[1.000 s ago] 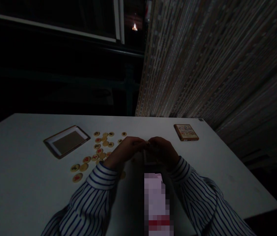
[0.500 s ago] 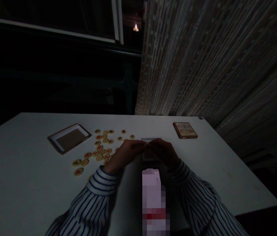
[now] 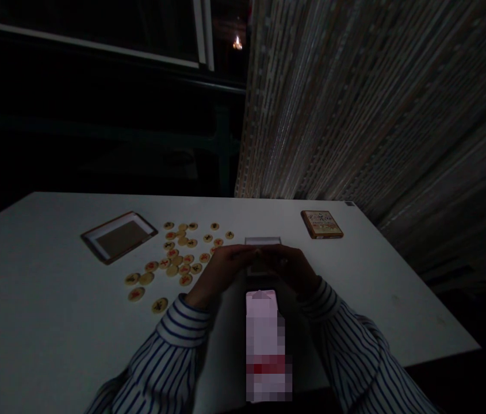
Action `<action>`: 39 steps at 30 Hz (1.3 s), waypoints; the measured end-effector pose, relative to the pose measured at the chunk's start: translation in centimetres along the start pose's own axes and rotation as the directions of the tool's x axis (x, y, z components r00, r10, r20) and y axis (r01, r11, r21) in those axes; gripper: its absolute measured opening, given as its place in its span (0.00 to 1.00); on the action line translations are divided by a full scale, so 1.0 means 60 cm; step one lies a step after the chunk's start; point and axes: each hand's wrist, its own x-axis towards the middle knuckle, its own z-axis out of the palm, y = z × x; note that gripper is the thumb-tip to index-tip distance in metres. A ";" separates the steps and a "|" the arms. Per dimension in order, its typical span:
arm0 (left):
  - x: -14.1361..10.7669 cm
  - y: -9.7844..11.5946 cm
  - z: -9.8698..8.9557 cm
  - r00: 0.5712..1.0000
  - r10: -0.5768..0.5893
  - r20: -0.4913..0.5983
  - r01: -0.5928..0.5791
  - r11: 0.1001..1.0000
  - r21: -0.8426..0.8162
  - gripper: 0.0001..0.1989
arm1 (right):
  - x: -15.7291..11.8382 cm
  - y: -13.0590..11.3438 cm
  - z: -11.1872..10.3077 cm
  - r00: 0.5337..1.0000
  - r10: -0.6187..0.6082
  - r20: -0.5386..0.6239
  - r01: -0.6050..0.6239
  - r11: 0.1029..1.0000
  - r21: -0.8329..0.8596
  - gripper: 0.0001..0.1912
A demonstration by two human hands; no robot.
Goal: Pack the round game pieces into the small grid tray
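Note:
My left hand [image 3: 223,270] and my right hand [image 3: 292,267] meet at the fingertips over a small rectangular box [image 3: 263,240] with a pale rim. Fingers of both hands are pinched together; whatever is between them is too dark and small to make out. Below them lies a lit phone [image 3: 263,328], its screen partly pixelated. Left of my left hand, several round wooden pieces [image 3: 172,253] with red or black characters are scattered on the white table [image 3: 53,299]; some show blank faces.
An open shallow tray [image 3: 119,236] lies at the back left. A flat box with a printed lid [image 3: 322,224] sits at the back right. Behind the table hangs a string curtain [image 3: 312,103], beside a dark window frame [image 3: 202,34].
The fingers of both hands have shifted slightly and stay together. The whole view has moved a little, and more round pieces show beside my left hand.

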 end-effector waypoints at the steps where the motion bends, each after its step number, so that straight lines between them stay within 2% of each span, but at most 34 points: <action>1: 0.001 -0.002 0.001 1.000 -0.010 -0.005 0.010 1.000 -0.015 0.16 | 0.000 0.000 -0.001 1.000 -0.019 0.013 0.019 1.000 -0.017 0.12; 7: 0.006 -0.012 0.002 0.994 -0.050 -0.096 0.049 0.999 -0.016 0.15 | 0.009 0.006 -0.005 0.993 -0.103 0.065 0.113 0.978 -0.177 0.11; 12: 0.010 -0.019 0.000 0.996 -0.026 -0.081 0.030 0.998 0.047 0.14 | 0.018 0.006 -0.010 0.975 -0.167 0.144 0.198 0.952 -0.235 0.10; 19: 0.014 -0.029 0.003 0.997 -0.010 -0.071 0.016 0.997 0.075 0.15 | 0.028 0.015 -0.013 0.952 -0.149 0.267 0.241 0.902 -0.357 0.12; 23: 0.012 -0.028 0.002 0.997 -0.020 -0.075 0.033 0.984 0.175 0.15 | 0.036 0.019 -0.015 0.919 -0.120 0.375 0.271 0.884 -0.382 0.09; 29: 0.009 -0.034 0.003 0.985 0.036 -0.168 0.042 0.901 0.433 0.14 | 0.041 0.021 -0.032 0.904 -0.036 0.425 0.226 0.885 -0.406 0.08; 35: 0.009 -0.048 0.013 0.986 0.068 -0.152 0.035 0.810 0.585 0.15 | 0.046 0.036 -0.033 0.850 -0.042 0.524 0.304 0.852 -0.426 0.06; 39: 0.008 -0.051 0.020 0.987 0.092 -0.130 0.009 0.782 0.623 0.15 | 0.051 0.034 -0.028 0.835 -0.042 0.549 0.327 0.839 -0.434 0.05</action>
